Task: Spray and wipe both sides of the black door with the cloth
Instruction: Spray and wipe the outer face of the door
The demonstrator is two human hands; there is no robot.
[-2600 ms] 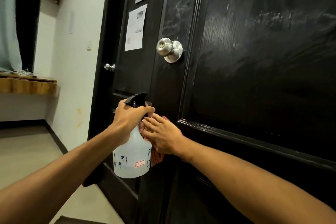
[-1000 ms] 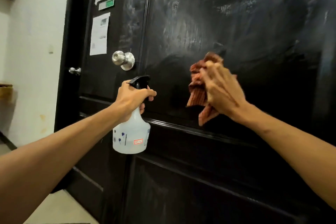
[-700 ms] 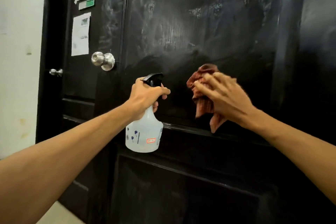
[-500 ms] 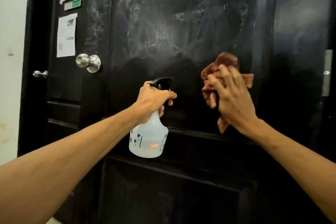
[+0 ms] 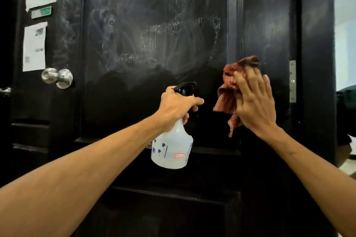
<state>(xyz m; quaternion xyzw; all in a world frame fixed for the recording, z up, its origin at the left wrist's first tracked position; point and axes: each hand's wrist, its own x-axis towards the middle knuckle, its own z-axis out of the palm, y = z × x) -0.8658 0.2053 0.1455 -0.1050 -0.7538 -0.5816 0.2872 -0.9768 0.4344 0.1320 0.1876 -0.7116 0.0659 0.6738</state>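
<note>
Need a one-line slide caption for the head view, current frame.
Left hand grips a spray bottle while right hand presses a reddish cloth against the streaked black door.

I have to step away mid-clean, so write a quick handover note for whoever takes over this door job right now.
Left hand: grips the neck of the spray bottle, nozzle pointed at the door, finger at the trigger.
Right hand: fingers spread, pressing the reddish cloth flat against the black door, by the panel's right edge near the hinge.
Done: the band of panel level with the hands looks dark and wiped.
Left: the upper panel shows hazy whitish smears; the lower panels show no sign of wiping either way. The door's other side is out of view, so check it.
</note>
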